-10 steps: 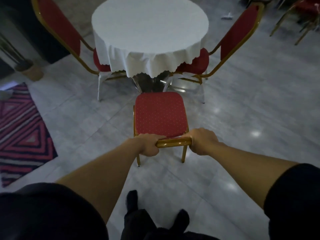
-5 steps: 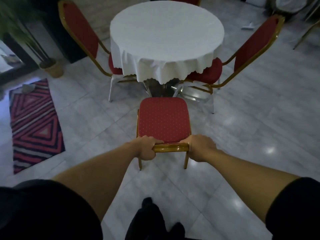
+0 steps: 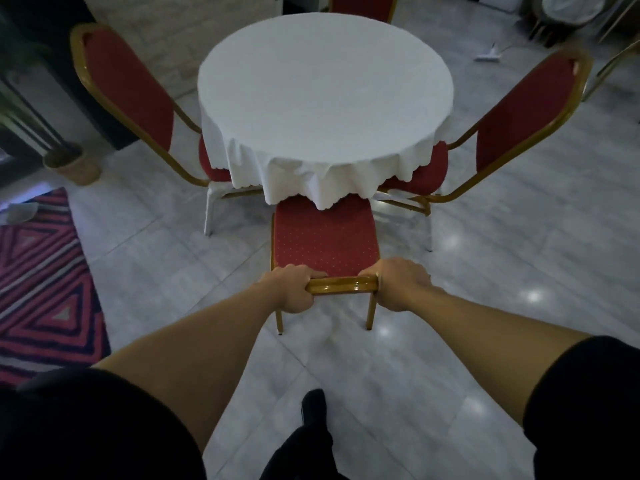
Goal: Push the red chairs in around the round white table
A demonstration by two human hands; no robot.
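A round table under a white cloth (image 3: 325, 91) stands ahead of me. The near red chair (image 3: 323, 237) with a gold frame faces it, and the front of its seat sits under the cloth's hanging edge. My left hand (image 3: 294, 289) and my right hand (image 3: 400, 284) both grip the gold top rail of its backrest. A second red chair (image 3: 131, 91) stands at the table's left, a third red chair (image 3: 519, 112) at its right, each with the seat partly under the cloth. The back of a fourth red chair (image 3: 360, 5) shows behind the table.
A striped red rug (image 3: 41, 289) lies on the tiled floor to the left. A potted plant (image 3: 72, 164) stands by the dark wall at far left. More chair frames (image 3: 613, 64) and a white floor tool (image 3: 488, 53) are at the back right. My dark shoe (image 3: 313, 407) is below.
The near chair has slid forward toward the table; its seat front now sits under the cloth's edge. I have stepped closer, both hands still on the rail.
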